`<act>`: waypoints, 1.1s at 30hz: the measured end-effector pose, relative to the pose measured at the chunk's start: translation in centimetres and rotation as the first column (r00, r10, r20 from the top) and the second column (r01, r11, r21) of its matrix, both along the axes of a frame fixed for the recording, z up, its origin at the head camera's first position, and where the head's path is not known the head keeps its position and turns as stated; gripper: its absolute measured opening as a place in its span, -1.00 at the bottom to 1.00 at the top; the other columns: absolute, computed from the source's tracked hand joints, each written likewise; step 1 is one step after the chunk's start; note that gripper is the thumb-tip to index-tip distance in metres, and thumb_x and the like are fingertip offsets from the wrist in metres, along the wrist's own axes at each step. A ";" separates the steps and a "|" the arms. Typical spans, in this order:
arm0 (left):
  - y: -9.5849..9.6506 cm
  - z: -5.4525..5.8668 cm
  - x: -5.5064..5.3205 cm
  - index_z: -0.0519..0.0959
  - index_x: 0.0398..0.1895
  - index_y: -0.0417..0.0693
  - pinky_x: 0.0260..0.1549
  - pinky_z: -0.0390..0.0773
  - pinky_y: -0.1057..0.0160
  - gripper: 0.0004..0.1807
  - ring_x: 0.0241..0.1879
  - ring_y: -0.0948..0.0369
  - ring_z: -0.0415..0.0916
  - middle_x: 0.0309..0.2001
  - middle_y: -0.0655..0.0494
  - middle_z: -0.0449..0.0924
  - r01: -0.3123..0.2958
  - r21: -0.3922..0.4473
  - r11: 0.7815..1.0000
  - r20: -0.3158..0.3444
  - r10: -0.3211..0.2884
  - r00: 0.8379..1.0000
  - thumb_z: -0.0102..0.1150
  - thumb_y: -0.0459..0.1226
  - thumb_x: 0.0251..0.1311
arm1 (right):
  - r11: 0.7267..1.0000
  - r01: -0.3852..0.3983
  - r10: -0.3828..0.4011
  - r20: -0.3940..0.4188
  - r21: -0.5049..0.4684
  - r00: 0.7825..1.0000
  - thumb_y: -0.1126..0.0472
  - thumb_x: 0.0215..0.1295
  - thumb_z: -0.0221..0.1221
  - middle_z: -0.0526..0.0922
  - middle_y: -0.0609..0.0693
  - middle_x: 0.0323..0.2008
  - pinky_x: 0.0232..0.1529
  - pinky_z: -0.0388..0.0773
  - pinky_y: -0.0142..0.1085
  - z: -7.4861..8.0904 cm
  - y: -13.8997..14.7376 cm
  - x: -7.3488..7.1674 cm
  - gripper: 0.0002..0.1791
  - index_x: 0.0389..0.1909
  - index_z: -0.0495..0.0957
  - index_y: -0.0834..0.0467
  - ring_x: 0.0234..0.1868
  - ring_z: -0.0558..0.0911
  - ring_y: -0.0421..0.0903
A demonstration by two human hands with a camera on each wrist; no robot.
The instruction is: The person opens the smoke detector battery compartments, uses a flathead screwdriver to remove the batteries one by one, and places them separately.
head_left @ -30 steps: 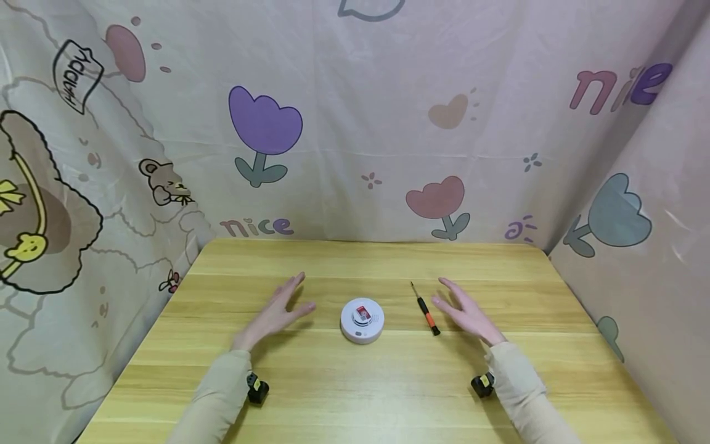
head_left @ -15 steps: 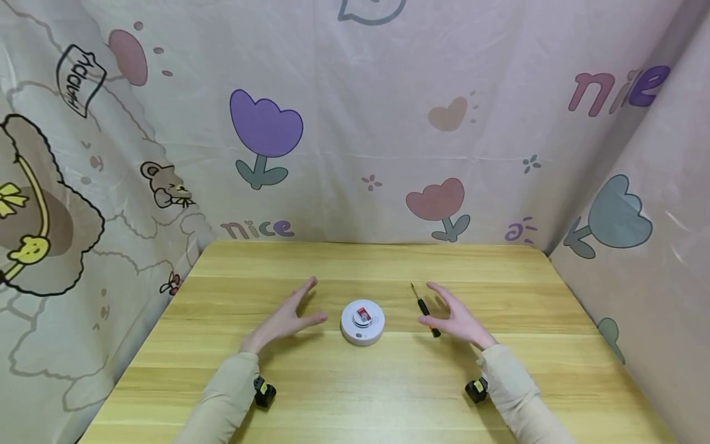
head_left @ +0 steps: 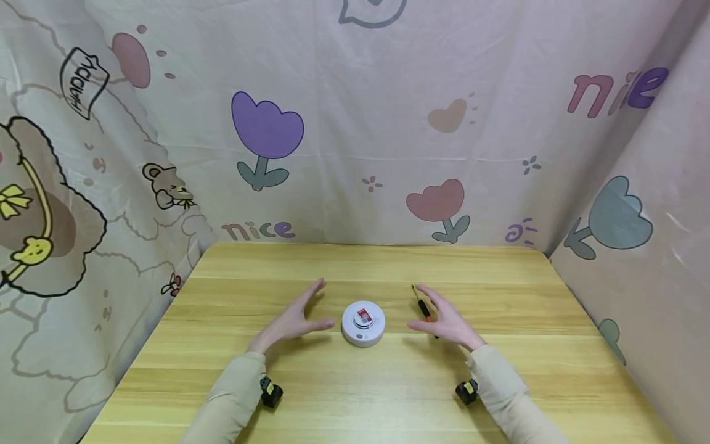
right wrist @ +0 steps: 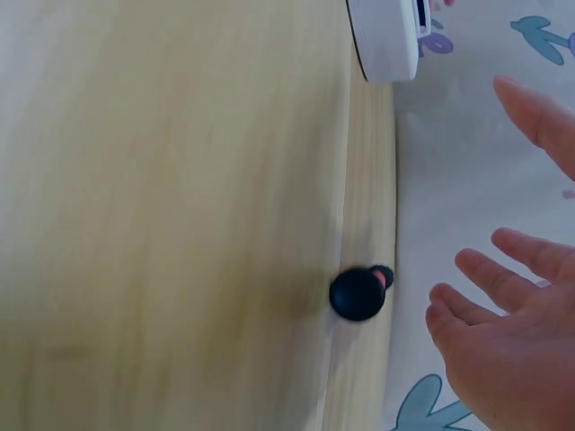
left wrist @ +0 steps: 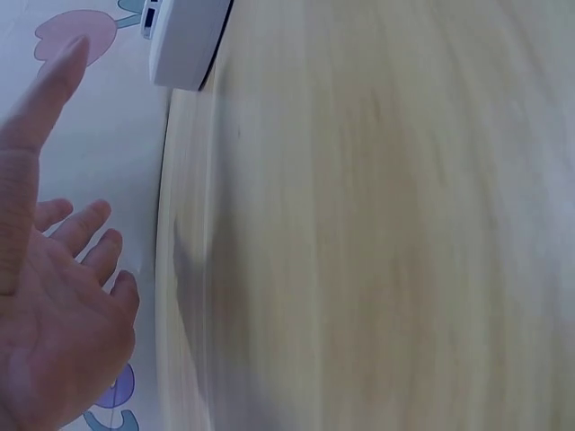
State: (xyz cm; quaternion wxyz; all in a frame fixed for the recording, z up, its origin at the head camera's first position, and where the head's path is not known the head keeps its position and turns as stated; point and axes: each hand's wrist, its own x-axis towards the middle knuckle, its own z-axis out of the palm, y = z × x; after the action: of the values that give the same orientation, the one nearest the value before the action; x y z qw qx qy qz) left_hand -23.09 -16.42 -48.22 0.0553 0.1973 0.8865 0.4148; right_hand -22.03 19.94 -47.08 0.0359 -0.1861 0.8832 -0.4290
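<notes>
A round white smoke detector (head_left: 363, 333) with a red label on top lies on the wooden table between both hands. Just left of it, my left hand (head_left: 291, 320) hovers with fingers extended and thumb apart, holding nothing. On the other side my right hand (head_left: 448, 319) is spread in the same way, above a black and orange screwdriver (head_left: 424, 309) that it partly covers. The right wrist view shows the round black end of the screwdriver (right wrist: 357, 294) below the fingers. In the left wrist view, the side of the detector (left wrist: 187, 45) appears beyond the thumb.
The light wooden table (head_left: 355, 394) ends at the back against a printed curtain (head_left: 355, 123). More curtain hangs along the left and right sides. A small black camera sits on each wrist, such as the left wrist camera (head_left: 270, 393).
Both hands have moved inward toward the smoke detector, from left and right. The right hand now passes over the screwdriver and hides part of it. Detector and screwdriver stay in place.
</notes>
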 end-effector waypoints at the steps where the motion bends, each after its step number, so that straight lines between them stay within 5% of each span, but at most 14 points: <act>1: 0.2 0.0 0.0 -0.19 0.38 0.27 0.27 -0.05 -0.21 0.11 0.37 0.07 -0.06 0.40 0.22 -0.07 0.000 0.013 1.000 -0.001 0.000 1.000 0.31 0.10 -0.20 | 1.000 -0.006 0.006 -0.007 -0.001 1.000 -0.16 -0.13 0.30 0.10 0.06 0.35 0.26 0.12 0.16 -0.1 -0.2 0.0 0.01 0.34 0.03 0.02 0.33 0.13 0.15; 5: 0.7 -0.2 0.0 -0.16 0.38 0.20 0.27 -0.06 -0.22 0.11 0.36 0.03 -0.04 0.40 0.12 -0.04 0.010 0.045 0.999 -0.016 -0.009 1.000 0.36 -0.02 -0.19 | 0.999 -0.030 0.030 -0.019 -0.018 0.999 -0.10 -0.12 0.31 0.12 0.12 0.34 0.25 0.15 0.13 0.2 -1.0 0.1 0.01 0.33 0.03 0.10 0.30 0.17 0.19; 11: 0.8 -0.2 -0.2 -0.22 0.36 0.37 0.28 -0.01 -0.17 0.14 0.37 0.14 -0.05 0.40 0.26 -0.08 0.044 0.030 0.999 0.008 -0.044 0.999 0.34 0.10 -0.25 | 0.992 -0.075 0.082 0.065 -0.104 0.994 0.11 -0.11 0.34 0.12 0.24 0.31 0.23 0.17 0.15 1.9 -2.4 0.9 -0.02 0.33 0.02 0.15 0.24 0.22 0.29; 18: 1.5 -0.2 0.0 -0.21 0.36 0.38 0.30 -0.04 -0.13 0.14 0.37 0.19 -0.06 0.40 0.24 -0.10 0.062 0.069 0.996 0.061 -0.067 0.996 0.37 0.04 -0.26 | 0.981 -0.128 0.137 0.052 -0.147 0.989 0.03 -0.19 0.38 0.17 0.20 0.30 0.26 0.19 0.07 -0.8 -3.0 -0.5 0.02 0.32 0.05 0.08 0.25 0.27 0.20; 33: 2.8 -0.8 0.0 -0.15 0.38 0.20 0.33 0.03 0.02 0.20 0.34 0.11 0.04 0.39 0.13 -0.03 0.110 0.114 0.987 0.076 -0.119 0.990 0.44 -0.01 -0.36 | 0.958 -0.182 0.202 0.071 -0.222 0.977 0.22 -0.17 0.37 0.22 0.31 0.23 0.19 0.26 0.11 -0.8 -4.8 0.0 -0.03 0.30 0.06 0.19 0.17 0.32 0.28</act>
State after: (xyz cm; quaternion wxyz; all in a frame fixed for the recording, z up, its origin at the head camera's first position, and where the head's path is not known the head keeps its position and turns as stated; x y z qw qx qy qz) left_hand -23.05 -13.64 -49.00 0.1049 0.2332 0.8466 0.4667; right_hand -22.06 15.11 -47.90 0.0984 -0.2537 0.8069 -0.5243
